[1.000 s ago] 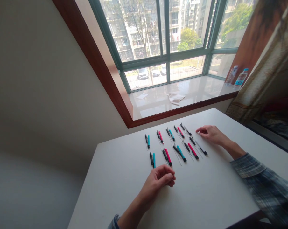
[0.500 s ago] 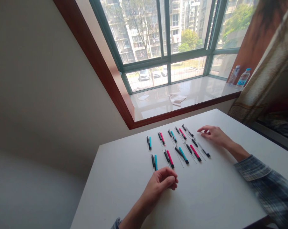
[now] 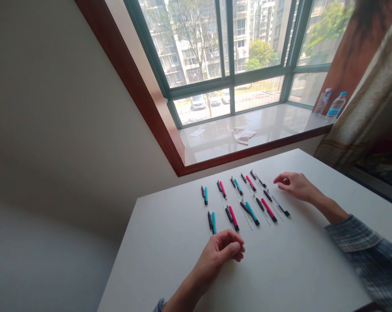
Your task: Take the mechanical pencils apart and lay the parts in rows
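Observation:
Disassembled pens lie in two rows on a white table point(image 3: 163, 247). In the near row are a teal barrel point(image 3: 214, 222), a pink barrel point(image 3: 234, 218), another teal barrel point(image 3: 252, 213), another pink barrel point(image 3: 269, 210) and a clear barrel with a black end point(image 3: 284, 211). Black pen sections point(image 3: 260, 204) and thin refills lie beside them. My left hand point(image 3: 221, 252) is loosely curled just below the leftmost near pens, nothing visible in its fingers. To the right of the rows, my right hand point(image 3: 295, 186) rests on the table, fingers slightly bent and apart, holding nothing.
The far row holds similar pen parts, among them a teal barrel point(image 3: 206, 196) and a pink barrel point(image 3: 223, 190). Behind the table, a windowsill point(image 3: 212, 154) carries a crumpled cloth point(image 3: 244, 135) and plastic bottles point(image 3: 336, 107). A curtain point(image 3: 354, 117) hangs at right.
My right hand has drawn slightly right, away from the far row's end, and its fingers are a little more bent. The view has shifted slightly; the pen parts stay in place.

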